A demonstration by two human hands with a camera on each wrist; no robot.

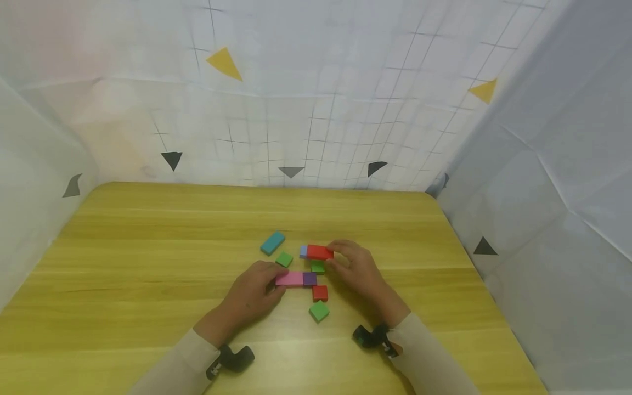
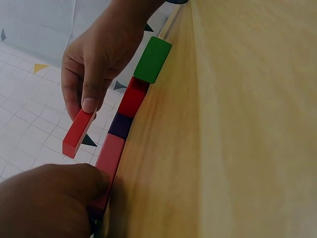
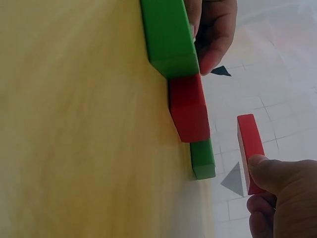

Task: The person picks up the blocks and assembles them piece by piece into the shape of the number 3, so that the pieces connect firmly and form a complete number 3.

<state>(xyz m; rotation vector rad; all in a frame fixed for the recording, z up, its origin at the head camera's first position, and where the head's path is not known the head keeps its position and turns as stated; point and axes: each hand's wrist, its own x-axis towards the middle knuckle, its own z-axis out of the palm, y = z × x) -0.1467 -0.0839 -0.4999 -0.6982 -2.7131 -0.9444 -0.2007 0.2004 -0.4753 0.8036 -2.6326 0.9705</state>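
My right hand [image 1: 357, 269] pinches one end of a long red block [image 1: 320, 252] between thumb and fingers. Both wrist views show this red block [image 3: 251, 144] raised off the table. With thumb and fingers, my left hand [image 1: 254, 291] holds the left end of a pink block [image 1: 289, 279] on the table. A purple block [image 1: 309, 279] touches the pink block's right end. Just in front of the purple one lies a smaller red block [image 1: 320, 293], then a green block [image 1: 319, 311] turned cornerwise.
Behind the pink block are a green block [image 1: 283, 259] and a teal block [image 1: 272, 243]. A light blue block [image 1: 303, 252] and another green block [image 1: 317, 267] show partly around the raised red one. The wooden table [image 1: 148, 247] meets a patterned cloth [image 1: 296, 131] at its back edge.
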